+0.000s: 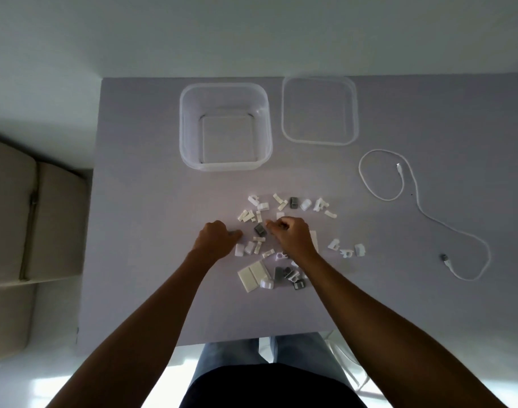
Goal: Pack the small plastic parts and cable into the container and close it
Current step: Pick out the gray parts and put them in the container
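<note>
Several small white and grey plastic parts (281,228) lie scattered across the middle of the table. My left hand (218,238) rests among them at the left, fingers curled; whether it holds a part is hidden. My right hand (291,235) hovers over the pile's centre, its fingertips pinching a small white part beside a grey one (260,229). A clear square container (225,126) stands open and empty behind the pile. Its clear lid (319,110) lies flat to the right. A white cable (414,207) loops loosely at the right side.
The pale table (140,201) ends at a near edge above my legs. A beige cushioned seat (25,219) sits left of the table. A white wall runs behind the container and lid.
</note>
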